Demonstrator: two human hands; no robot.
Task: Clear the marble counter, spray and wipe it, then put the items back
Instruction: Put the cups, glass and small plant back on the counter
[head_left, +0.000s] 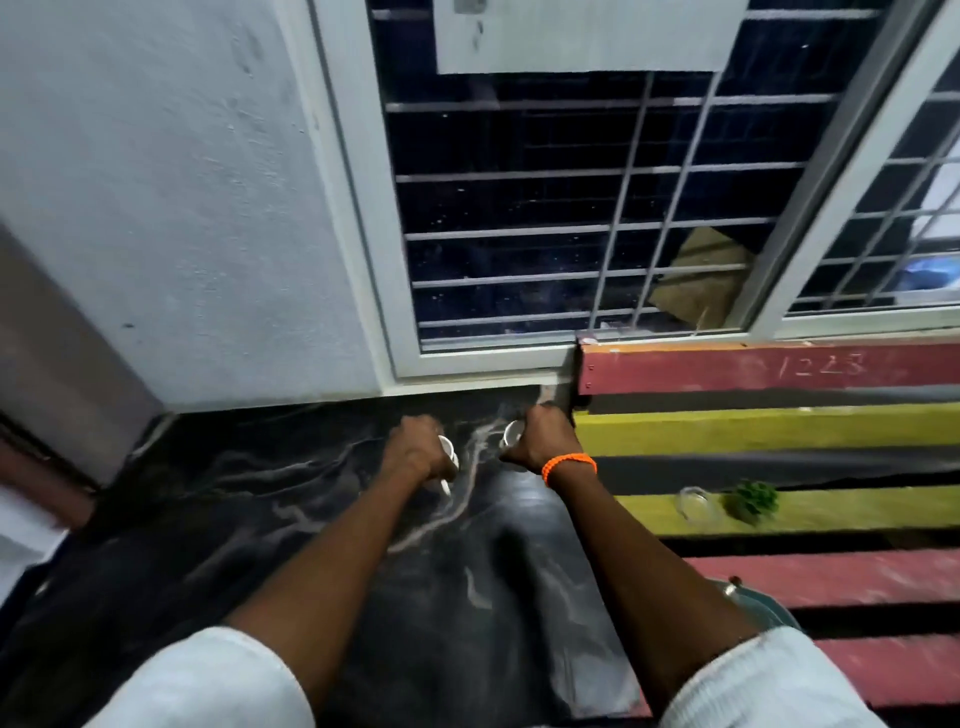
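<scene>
Dark worktop (291, 519) lies bare around both arms; wall (182, 208) and window (545, 208) close the back, slatted bench (779, 431) the right.

A rough white wall (171, 208) meets a barred window (561, 208), seemingly dark outside, beside a red-and-yellow slatted bench (779, 431).

black marble counter (311, 545) | white-veined | white cups (445, 448) held above
</scene>
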